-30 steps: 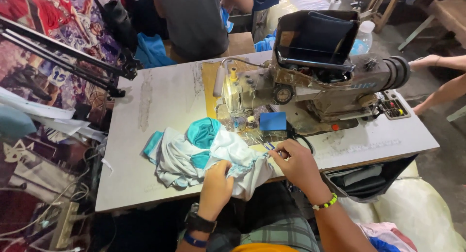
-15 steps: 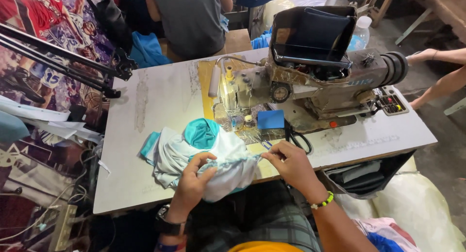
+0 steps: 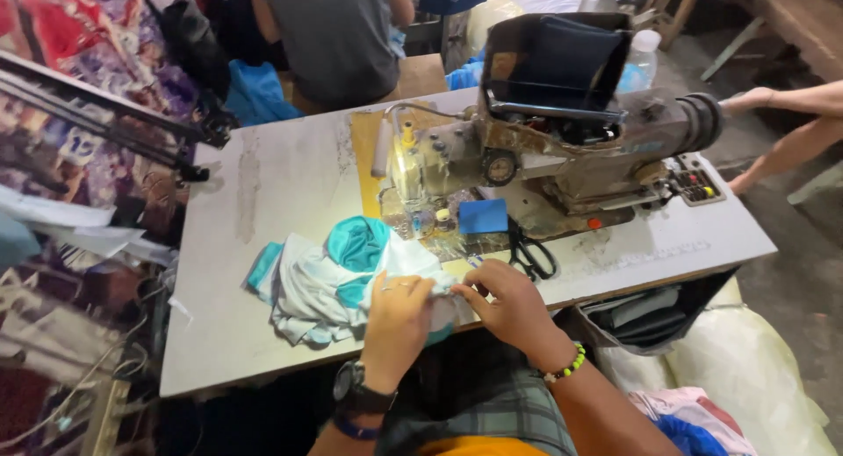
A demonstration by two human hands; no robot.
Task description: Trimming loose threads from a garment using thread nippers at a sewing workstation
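— From the head camera, what do the hands hold?

— The left hand (image 3: 397,320) and right hand (image 3: 509,305) both close on the near edge of a white and teal garment (image 3: 342,276), pinching the cloth between them.

— Where does it lie?

— Bunched on the grey bench (image 3: 263,184), near edge, left of the black scissors (image 3: 530,254).

— And beyond?

— A worn industrial sewing machine (image 3: 562,149) stands far right, a blue cloth patch (image 3: 483,216) at its base. Another person in a grey shirt (image 3: 334,35) sits beyond the bench.
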